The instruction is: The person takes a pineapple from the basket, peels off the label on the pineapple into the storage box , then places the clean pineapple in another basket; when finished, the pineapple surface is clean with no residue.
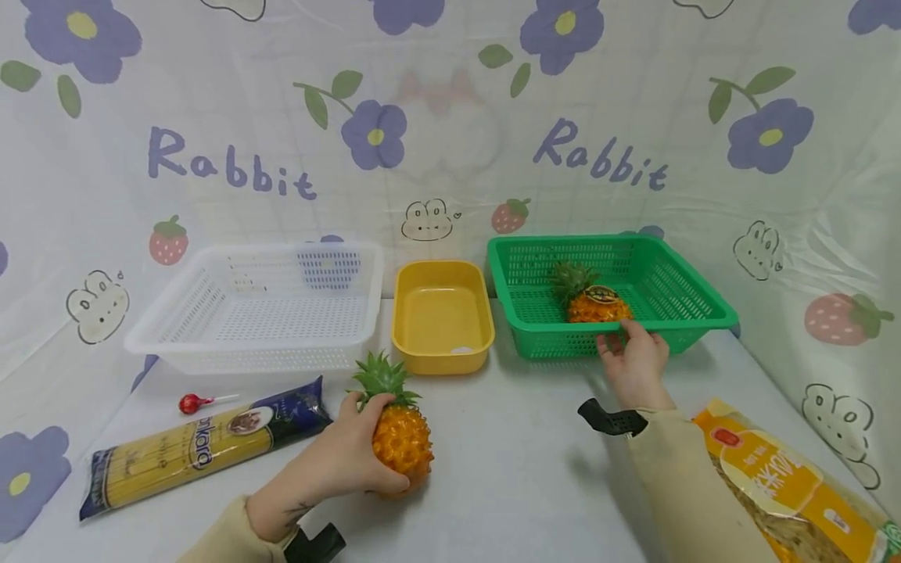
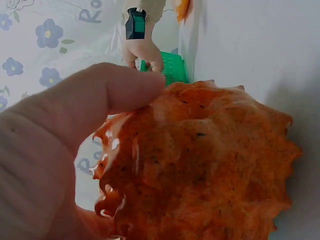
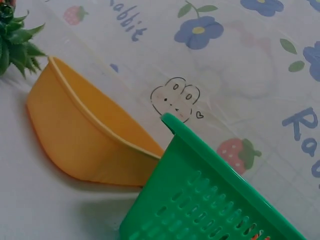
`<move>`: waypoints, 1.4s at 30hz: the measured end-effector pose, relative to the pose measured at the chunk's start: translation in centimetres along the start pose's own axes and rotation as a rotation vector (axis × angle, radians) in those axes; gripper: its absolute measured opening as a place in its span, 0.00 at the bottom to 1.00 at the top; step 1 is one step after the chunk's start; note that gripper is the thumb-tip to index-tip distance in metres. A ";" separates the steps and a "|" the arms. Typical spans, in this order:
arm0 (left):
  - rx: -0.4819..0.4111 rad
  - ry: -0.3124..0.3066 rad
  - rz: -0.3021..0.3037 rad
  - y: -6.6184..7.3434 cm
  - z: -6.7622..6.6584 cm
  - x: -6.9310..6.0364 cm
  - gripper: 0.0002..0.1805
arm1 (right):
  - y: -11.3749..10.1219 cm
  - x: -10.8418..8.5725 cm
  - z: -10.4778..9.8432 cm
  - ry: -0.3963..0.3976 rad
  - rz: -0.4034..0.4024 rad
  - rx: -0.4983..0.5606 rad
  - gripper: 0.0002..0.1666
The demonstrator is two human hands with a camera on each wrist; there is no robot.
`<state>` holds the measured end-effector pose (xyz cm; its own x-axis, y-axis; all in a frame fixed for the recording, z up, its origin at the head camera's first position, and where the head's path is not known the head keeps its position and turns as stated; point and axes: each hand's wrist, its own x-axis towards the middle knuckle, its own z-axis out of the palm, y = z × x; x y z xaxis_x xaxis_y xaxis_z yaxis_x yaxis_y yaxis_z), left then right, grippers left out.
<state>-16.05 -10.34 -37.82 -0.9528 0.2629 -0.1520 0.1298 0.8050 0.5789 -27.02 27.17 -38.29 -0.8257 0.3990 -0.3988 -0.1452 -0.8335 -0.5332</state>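
Observation:
My left hand (image 1: 338, 457) grips a small orange pineapple (image 1: 404, 442) with a green leafy crown, low over the front middle of the white table. In the left wrist view the thumb lies across the spiky skin of this pineapple (image 2: 200, 170), and the other fingers are mostly hidden. At the right, my right hand (image 1: 639, 363) holds the front rim of a green perforated basket (image 1: 542, 328), fingertips at the top edge. A second pineapple (image 1: 598, 309) lies on its side in that basket. The right wrist view shows the green basket (image 3: 200, 190) but not the hand.
A yellow tub (image 1: 442, 363) stands between the green basket and a white perforated basket (image 1: 260, 360). A spaghetti packet (image 1: 204, 446) and a red lollipop (image 1: 192, 403) lie at the left. Beside the right forearm lies an orange-yellow food bag (image 1: 788, 485). A printed curtain (image 1: 450, 156) hangs behind.

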 end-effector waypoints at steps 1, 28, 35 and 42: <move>0.003 0.002 -0.004 0.1 0.0 0.0 0.58 | -0.1 0.0 0.1 0.010 -0.006 -0.006 0.29; 0.079 0.005 0.071 0.6 -0.3 0.0 0.43 | 0.1 -0.3 0.2 0.044 -0.059 -0.109 0.22; 0.111 -0.053 0.101 0.8 -1.5 -0.8 0.43 | 0.1 -0.3 0.1 0.035 -0.065 -0.105 0.20; 0.128 -0.101 0.083 1.3 -2.6 -2.0 0.44 | 0.1 -0.2 0.0 0.032 -0.057 -0.101 0.20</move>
<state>-14.70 -11.20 -34.67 -0.9057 0.3784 -0.1911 0.2473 0.8377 0.4869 -26.84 27.05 -38.24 -0.7998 0.4577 -0.3884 -0.1345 -0.7672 -0.6271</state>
